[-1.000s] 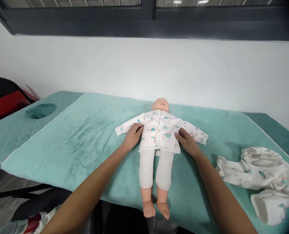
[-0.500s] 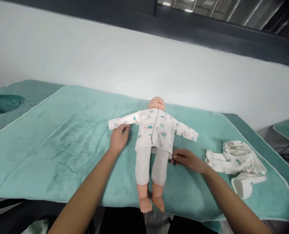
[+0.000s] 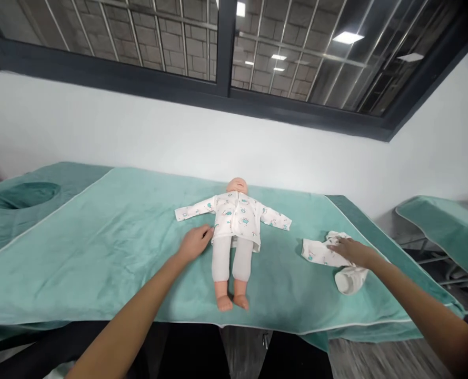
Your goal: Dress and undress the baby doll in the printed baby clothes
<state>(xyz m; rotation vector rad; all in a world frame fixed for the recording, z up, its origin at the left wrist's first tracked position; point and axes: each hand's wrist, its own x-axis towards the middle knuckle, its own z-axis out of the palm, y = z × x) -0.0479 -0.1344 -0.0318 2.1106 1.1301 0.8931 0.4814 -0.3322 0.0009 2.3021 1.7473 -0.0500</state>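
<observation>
A baby doll [image 3: 237,185] lies face up on the green cover. It wears a white long-sleeved baby jacket [image 3: 238,216] with a colourful print, its arms spread in the sleeves, and white pants [image 3: 221,260]; the feet are bare. My left hand [image 3: 195,243] rests beside the doll, fingers curled together at the jacket's side edge; whether cloth is between them is hidden. Over on the right, my right hand [image 3: 354,251] lies on a crumpled printed white baby garment [image 3: 316,251], fingers stretched out and covering part of it.
The green cover [image 3: 111,252] spreads over a massage bed with a face hole [image 3: 24,196] at the left end. A white wall [image 3: 170,139] and a dark-framed window [image 3: 223,58] with bars stand behind. Another green-covered bed [image 3: 447,226] is at the right.
My right hand has left the jacket's lower hem and moved right onto the crumpled garment. My left hand has shifted from below the sleeve to the jacket's side. The view has tilted up.
</observation>
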